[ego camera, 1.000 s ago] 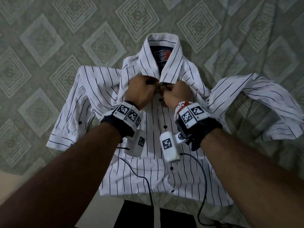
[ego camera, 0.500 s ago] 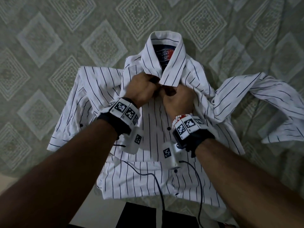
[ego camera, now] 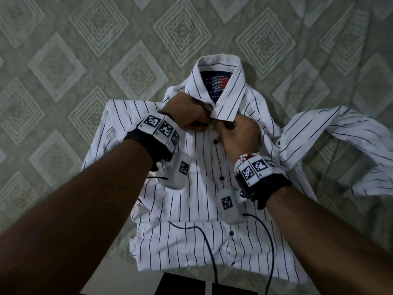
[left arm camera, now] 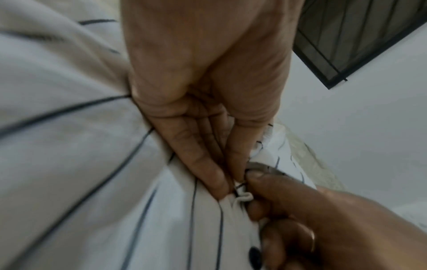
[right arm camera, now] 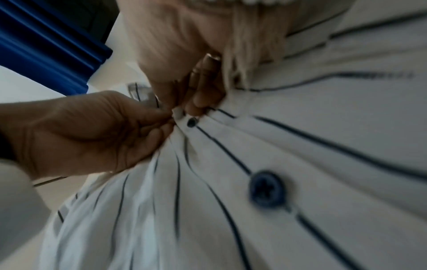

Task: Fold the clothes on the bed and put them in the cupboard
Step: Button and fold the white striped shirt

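A white shirt (ego camera: 197, 199) with thin dark stripes and dark buttons lies face up on the bed, collar away from me. Both hands meet at its front placket just under the collar. My left hand (ego camera: 203, 124) pinches the left edge of the placket, seen close in the left wrist view as left hand (left arm camera: 228, 184) on shirt (left arm camera: 80, 164). My right hand (ego camera: 225, 129) pinches the facing edge. In the right wrist view the right hand (right arm camera: 184, 109) holds cloth just above a small button (right arm camera: 191, 122). The fingertips of the two hands almost touch.
The grey-green bedspread (ego camera: 85, 60) with a diamond pattern lies all round. The shirt's right sleeve (ego camera: 340, 128) sprawls out to the right. Its left sleeve (ego camera: 119, 133) lies close against the body. Wrist-camera cables (ego camera: 212, 252) trail over the hem near the bed's front edge.
Both hands have stayed together at the placket under the collar, working the cloth. The shirt front has bunched slightly around them and the right sleeve has shifted a little.
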